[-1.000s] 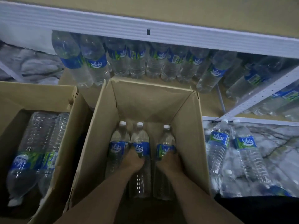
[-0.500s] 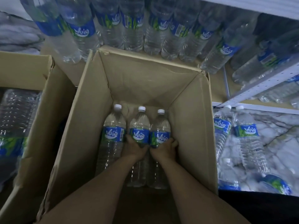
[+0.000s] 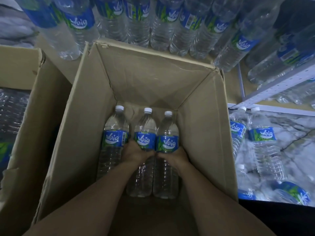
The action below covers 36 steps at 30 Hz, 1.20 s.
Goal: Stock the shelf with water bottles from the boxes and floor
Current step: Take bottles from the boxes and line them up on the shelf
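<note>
Three water bottles lie in the open cardboard box (image 3: 150, 79). Left hand (image 3: 134, 151) grips the middle bottle (image 3: 144, 140) at its label; right hand (image 3: 172, 155) grips the right bottle (image 3: 167, 142), touching it. The third bottle (image 3: 114, 138) lies untouched just left. A row of bottles fills the shelf (image 3: 276, 86) beyond; more lie on the marble floor (image 3: 293, 142) right. Second box (image 3: 25, 103) left.

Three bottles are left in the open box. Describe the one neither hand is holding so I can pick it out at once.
Find the open cardboard box in the middle, below the stocked shelf. Three capped bottles stand inside. The free bottle is leftmost, slightly apart, barcode showing on its label; the left hand and right hand grip the other two.
</note>
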Available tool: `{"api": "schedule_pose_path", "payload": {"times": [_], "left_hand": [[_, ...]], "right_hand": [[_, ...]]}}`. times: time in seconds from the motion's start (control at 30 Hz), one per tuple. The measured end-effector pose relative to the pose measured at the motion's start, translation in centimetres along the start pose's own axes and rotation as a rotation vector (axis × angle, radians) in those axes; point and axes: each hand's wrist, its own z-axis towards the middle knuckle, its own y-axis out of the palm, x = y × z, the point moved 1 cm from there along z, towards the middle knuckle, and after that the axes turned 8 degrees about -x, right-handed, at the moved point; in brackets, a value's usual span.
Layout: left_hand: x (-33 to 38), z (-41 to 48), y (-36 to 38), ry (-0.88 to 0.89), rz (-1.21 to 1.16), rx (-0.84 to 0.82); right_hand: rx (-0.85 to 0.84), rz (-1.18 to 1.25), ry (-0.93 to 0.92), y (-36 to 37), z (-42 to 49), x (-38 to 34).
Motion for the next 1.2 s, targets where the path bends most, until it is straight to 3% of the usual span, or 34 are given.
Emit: {"api": "schedule_pose_path", "payload": {"times": [0.17, 0.3, 0.53, 0.87, 1.1, 1.2], "left_hand": [[1.1, -1.5, -1.3, 0.049, 0.018, 0.068], [2.8, -5.3, -3.9, 0.226, -0.032, 0.117], [6.8, -13.0, -10.0, 0.420, -0.081, 0.288], [13.4, -24.8, -17.1, 0.839, -0.230, 0.501], [20.0, -31.8, -21.4, 1.015, -0.265, 0.646], [23.2, -33.7, -22.9, 1.074, -0.283, 0.618]], "right_hand": [[0.119, 0.003, -0.060, 0.0, -1.8, -0.9], [0.177, -0.014, -0.173, -1.1, -5.9, -4.1], [0.054, 0.048, -0.465, -2.8, -14.1, -8.8], [0.203, 0.172, -0.859, -6.1, -26.7, -15.6], [0.248, 0.163, -1.104, -10.1, -34.7, -23.1], [0.234, 0.191, -1.153, -11.7, -36.7, -26.5]]}}
